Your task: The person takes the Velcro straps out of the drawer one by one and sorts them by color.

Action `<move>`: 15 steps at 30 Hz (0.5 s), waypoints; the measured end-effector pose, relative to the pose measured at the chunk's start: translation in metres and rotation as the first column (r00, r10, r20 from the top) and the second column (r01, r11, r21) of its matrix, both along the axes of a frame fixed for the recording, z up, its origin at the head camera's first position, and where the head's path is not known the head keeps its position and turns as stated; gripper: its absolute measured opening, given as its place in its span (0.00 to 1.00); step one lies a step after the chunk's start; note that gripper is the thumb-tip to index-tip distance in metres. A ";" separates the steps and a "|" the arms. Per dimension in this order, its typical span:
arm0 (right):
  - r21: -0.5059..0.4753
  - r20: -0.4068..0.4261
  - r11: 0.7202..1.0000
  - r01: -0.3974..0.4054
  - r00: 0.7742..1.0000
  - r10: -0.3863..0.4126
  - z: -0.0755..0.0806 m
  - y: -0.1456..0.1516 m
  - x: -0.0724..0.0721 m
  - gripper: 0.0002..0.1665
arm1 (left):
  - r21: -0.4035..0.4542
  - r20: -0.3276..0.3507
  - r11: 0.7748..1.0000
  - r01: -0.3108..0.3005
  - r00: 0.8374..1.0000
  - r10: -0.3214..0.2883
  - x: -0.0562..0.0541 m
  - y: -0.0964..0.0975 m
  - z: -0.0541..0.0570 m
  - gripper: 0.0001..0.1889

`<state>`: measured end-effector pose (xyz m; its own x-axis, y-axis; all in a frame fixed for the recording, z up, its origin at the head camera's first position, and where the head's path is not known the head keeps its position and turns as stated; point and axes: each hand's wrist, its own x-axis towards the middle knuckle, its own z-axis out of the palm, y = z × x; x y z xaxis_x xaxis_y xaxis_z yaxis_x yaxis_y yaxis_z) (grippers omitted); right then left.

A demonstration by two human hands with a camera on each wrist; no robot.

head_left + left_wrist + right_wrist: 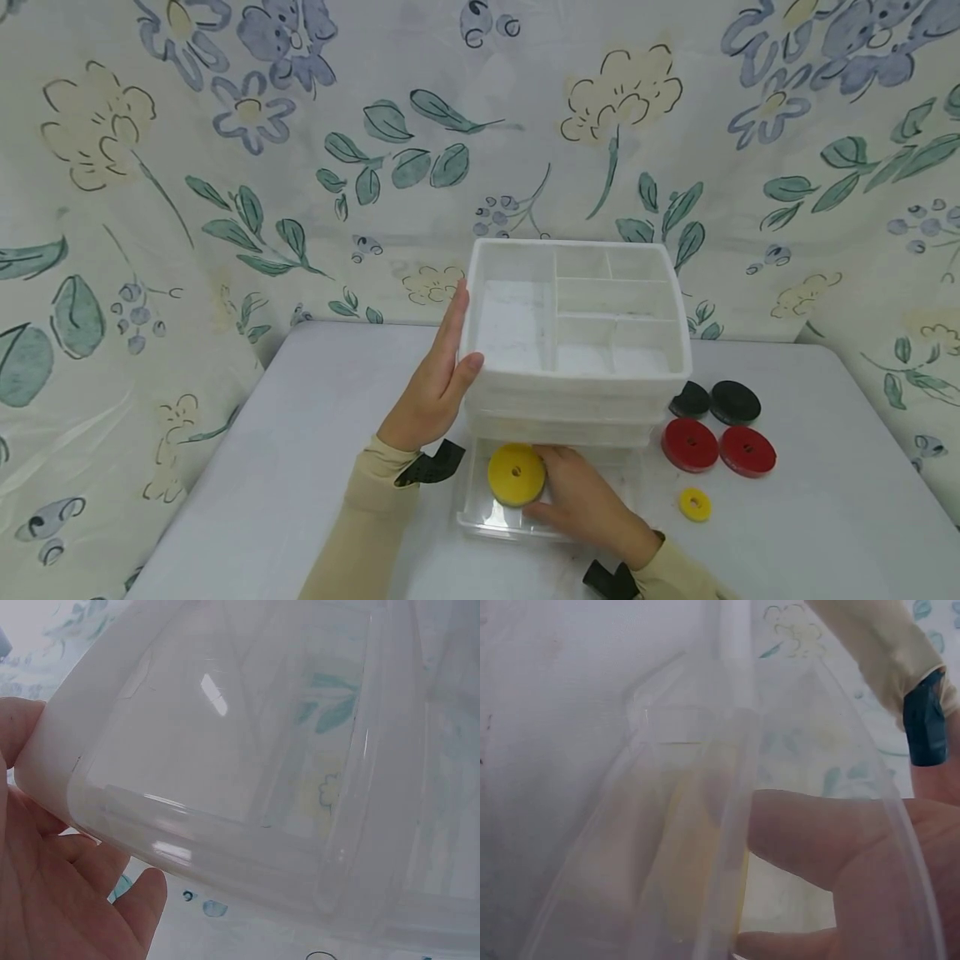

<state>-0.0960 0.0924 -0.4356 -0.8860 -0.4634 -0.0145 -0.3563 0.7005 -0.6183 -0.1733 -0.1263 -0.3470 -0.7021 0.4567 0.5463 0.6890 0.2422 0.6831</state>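
A white plastic drawer organizer with a divided open top stands at the middle of the table. My left hand rests along its left side, fingers extended, thumb at the front corner; the left wrist view shows this hand against the case edge. Low at the front, a clear drawer is pulled out. In it, a thick yellow disc with a small centre hole is held at its right edge by my right hand. Through the drawer's clear wall, the right wrist view shows the thumb and a finger at the disc.
Right of the organizer lie two black discs, two red discs and a small yellow ring-like disc. The white table extends to the left, and a flower-patterned sheet hangs behind and at both sides.
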 end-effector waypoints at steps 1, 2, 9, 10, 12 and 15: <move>0.002 -0.007 1.000 -0.002 1.000 0.002 0.000 -0.001 0.000 0.50 | 0.000 0.000 1.000 0.000 1.000 0.000 0.000 0.000 0.000 0.38; 0.006 -0.015 1.000 -0.004 1.000 0.004 0.000 -0.001 0.000 0.51 | 0.000 0.001 1.000 -0.001 1.000 0.001 0.000 0.000 0.000 0.38; 0.041 -0.032 0.999 0.004 0.999 -0.003 -0.002 -0.006 0.001 0.54 | -0.007 0.005 1.000 -0.009 1.000 0.009 0.001 0.000 0.001 0.38; 0.040 -0.026 0.999 0.009 1.000 -0.008 -0.002 -0.006 0.001 0.54 | -0.007 0.006 1.000 -0.010 1.000 0.010 0.001 0.000 0.001 0.38; 0.045 -0.017 0.999 0.019 1.000 -0.018 -0.003 -0.007 0.001 0.54 | -0.007 0.008 1.000 -0.010 1.000 0.010 0.001 0.000 0.001 0.38; 0.036 -0.014 0.999 0.027 1.000 -0.027 -0.004 -0.007 0.002 0.53 | -0.006 0.010 1.000 -0.010 1.000 0.010 0.001 0.000 0.001 0.38</move>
